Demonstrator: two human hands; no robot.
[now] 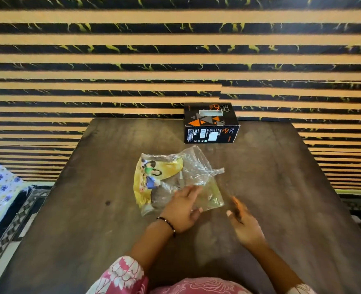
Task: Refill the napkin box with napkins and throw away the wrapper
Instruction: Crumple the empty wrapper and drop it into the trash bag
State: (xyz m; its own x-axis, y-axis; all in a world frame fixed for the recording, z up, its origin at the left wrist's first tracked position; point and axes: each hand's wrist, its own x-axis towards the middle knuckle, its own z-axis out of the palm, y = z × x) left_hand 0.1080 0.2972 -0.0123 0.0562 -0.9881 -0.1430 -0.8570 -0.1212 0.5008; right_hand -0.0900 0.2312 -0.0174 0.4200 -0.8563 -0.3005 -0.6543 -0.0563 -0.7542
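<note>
Resting flat on the crumpled wrapper (175, 177), the left hand (182, 211) lies with its fingers spread loose over the plastic's near edge, pressing rather than gripping. The right hand (242, 223) hovers just beside it, palm unclenched and holding nothing (its fingers are motion-blurred). The wrapper, clear plastic with a yellow printed panel, lies near the middle of the dark wooden table (86, 219). Well apart, at the far edge against the striped wall (111, 60), stands the black-and-orange napkin box (210, 124).
</note>
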